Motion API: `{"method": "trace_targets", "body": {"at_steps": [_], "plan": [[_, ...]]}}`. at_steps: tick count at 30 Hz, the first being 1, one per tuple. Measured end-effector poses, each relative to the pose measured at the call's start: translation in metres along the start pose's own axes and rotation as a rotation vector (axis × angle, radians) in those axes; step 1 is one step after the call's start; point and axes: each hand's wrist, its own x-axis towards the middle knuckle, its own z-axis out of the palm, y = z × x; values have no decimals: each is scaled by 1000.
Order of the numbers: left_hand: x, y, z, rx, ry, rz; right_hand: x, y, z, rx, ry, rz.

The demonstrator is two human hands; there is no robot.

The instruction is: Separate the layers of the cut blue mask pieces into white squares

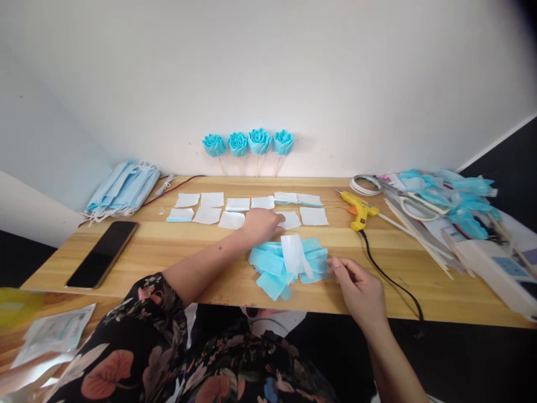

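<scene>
My left hand (pixel 265 225) reaches across the table with its fingers closed at the left edge of a white fabric piece (pixel 290 220), cut like mask material, in the front row of laid-out pieces. Part of the row is hidden under this hand. Nearer me lies a loose pile of blue fabric pieces (pixel 268 262), with a white piece (pixel 294 253) on top. At the pile's right edge is my right hand (pixel 359 286), its fingers curled and the thumb near the index finger; what they hold, if anything, is too small to make out.
Several blue fabric roses (pixel 259 141) on sticks lean against the wall. Face masks (pixel 123 187) and a phone (pixel 103 254) lie left. To the right are a yellow glue gun (pixel 358 210) with its cord, a tape roll (pixel 366 185), scissors (pixel 423 207) and blue fabric petals (pixel 467 221).
</scene>
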Motion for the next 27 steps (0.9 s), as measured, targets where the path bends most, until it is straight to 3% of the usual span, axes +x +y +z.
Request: {"method": "trace_targets", "body": {"at_steps": [5, 8, 12, 15, 18, 23, 27], "plan": [[2, -1, -3, 13, -21, 7, 1, -5, -2, 30, -25, -39], [1, -1, -5, 20, -24, 21, 17, -16, -6, -48, -58, -176], [3, 0, -6, 29, -30, 0, 59, -29, -5, -339, -87, -430], [5, 1, -6, 34, -17, 0, 91, -31, 3, -636, -154, -468], [6, 2, -6, 25, -3, 5, 110, -30, 13, -778, -241, -500], [4, -3, -4, -39, 35, -16, 109, -33, 16, -780, -195, -518], [-7, -16, -12, -284, 162, -44, 91, -39, 5, -570, -79, -584]]}}
